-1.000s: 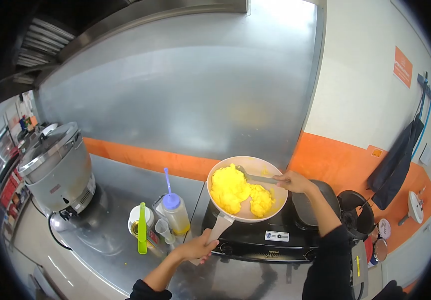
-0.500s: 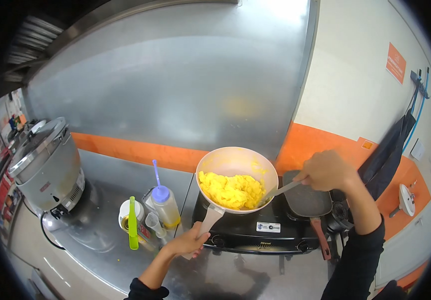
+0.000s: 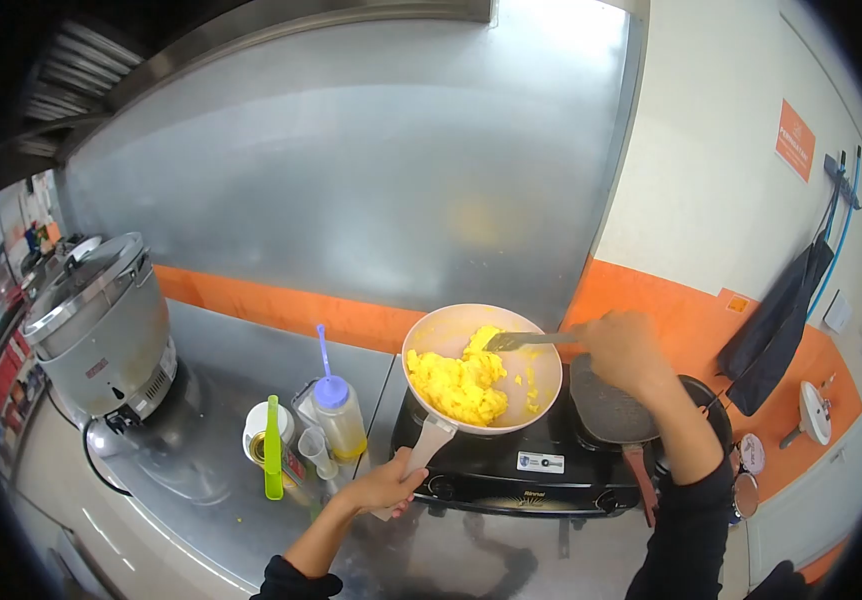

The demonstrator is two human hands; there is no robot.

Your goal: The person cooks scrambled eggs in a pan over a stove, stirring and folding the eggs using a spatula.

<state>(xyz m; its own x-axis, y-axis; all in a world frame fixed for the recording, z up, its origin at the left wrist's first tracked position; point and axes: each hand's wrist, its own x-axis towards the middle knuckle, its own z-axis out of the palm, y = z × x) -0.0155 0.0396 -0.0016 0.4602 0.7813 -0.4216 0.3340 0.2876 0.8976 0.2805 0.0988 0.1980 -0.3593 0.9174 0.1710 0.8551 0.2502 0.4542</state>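
My left hand (image 3: 383, 487) is wrapped round the light handle of a frying pan (image 3: 541, 385), which sits over the left side of a black gas stove (image 3: 486, 478). Yellow scrambled eggs (image 3: 456, 388) are heaped in the pan's left and middle part. My right hand (image 3: 623, 350) comes in from the right, closed on the handle of a grey spatula (image 3: 526, 340). The spatula's blade touches the upper edge of the eggs. Below the right hand, a dark square grill pan (image 3: 606, 405) with a reddish-brown handle rests on the right side of the stove.
Left of the stove stand a squeeze bottle (image 3: 339, 415) with a purple lid, a small clear cup (image 3: 316, 450) and a can (image 3: 286, 465) with a green spoon (image 3: 272, 450) across it. A large rice cooker (image 3: 106, 330) is at far left. Metal panelling (image 3: 351, 180) rises behind.
The spatula has swung from the pan's lower right up to its upper middle, pushing eggs leftward. My right hand has moved left. The left hand still holds the pan handle.
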